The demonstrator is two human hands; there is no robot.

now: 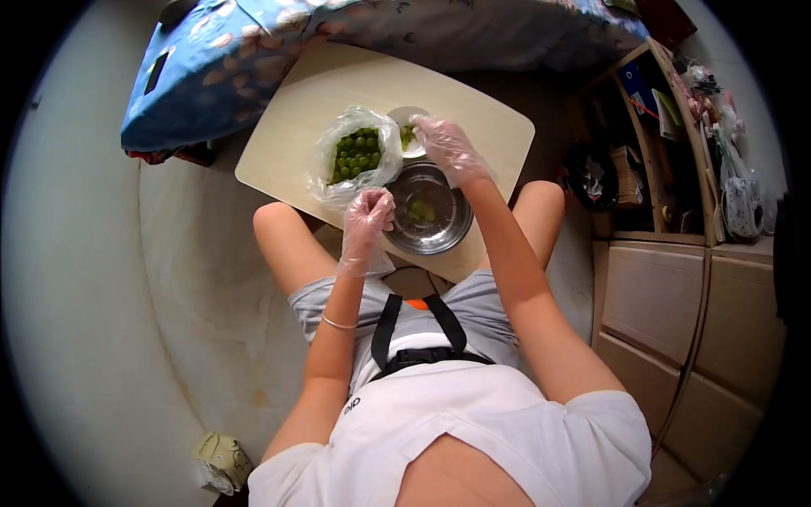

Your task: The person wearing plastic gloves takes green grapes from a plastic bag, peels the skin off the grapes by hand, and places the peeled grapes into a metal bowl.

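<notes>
Both hands wear thin clear plastic gloves. My left hand (pixel 368 221) is closed, fingers curled together, at the left rim of a steel bowl (pixel 463 237); whatever it may hold is hidden. A few pale green pieces, which look like peeled grapes, lie in that bowl. Beyond it, my right hand (pixel 449 150) has its fingers pinched together over the right side of a small white dish (pixel 414 152) with green bits in it. I cannot make out what is between those fingers. To the left, an open plastic bag (pixel 322 163) is full of green grapes (pixel 358 154).
These stand on a low, light-coloured table (pixel 287 144) with rounded corners, between my knees. A bed with a blue floral cover (pixel 211 68) is behind it, with a dark phone (pixel 155 73) on top. Wooden shelves (pixel 659 221) and cardboard boxes (pixel 652 296) line the right.
</notes>
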